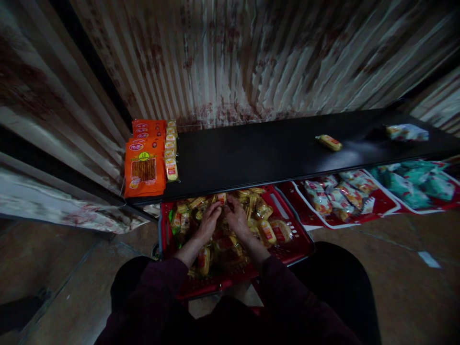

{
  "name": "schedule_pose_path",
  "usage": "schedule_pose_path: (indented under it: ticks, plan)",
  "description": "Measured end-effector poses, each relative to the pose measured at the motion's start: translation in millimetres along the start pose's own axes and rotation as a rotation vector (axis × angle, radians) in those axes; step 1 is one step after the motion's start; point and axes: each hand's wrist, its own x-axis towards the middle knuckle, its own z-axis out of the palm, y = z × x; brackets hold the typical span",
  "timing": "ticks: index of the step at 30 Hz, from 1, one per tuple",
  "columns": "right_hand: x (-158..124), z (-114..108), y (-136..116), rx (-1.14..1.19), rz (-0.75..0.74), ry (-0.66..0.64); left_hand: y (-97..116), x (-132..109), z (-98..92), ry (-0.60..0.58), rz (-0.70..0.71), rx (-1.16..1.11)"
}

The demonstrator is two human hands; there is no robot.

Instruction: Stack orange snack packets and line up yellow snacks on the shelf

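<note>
Both hands are over a red basket (pixel 309 244) filled with small yellow wrapped packs. My left hand (pixel 209 221) has its fingers curled at a small yellow pack (pixel 222 197) near the basket's far side. Close beside it, my right hand (pixel 237 218) has its fingers bent toward the same pack, with the thumb side facing my left hand. Above the basket, on the black shelf (pixel 244 153), orange packs (pixel 145 167) stand in a stack at the left end. A row of yellow packs (pixel 171 169) lines their right side.
A single yellow pack (pixel 329 142) and a clear-and-white package (pixel 407 132) lie on the shelf's right part. Below are another red basket with wrapped items (pixel 339 196) and one with green packs (pixel 417 184). A pleated curtain (pixel 230 62) hangs behind. My knees flank the near basket.
</note>
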Motion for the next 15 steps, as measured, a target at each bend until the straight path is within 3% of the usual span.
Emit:
schedule_pose_path:
  ticks: [15]
  plan:
    - [-37.5, -28.2, -26.4, -0.002, -0.11, -0.005, -4.4, -22.0, 3.4, 0.067, -0.003, -0.043]
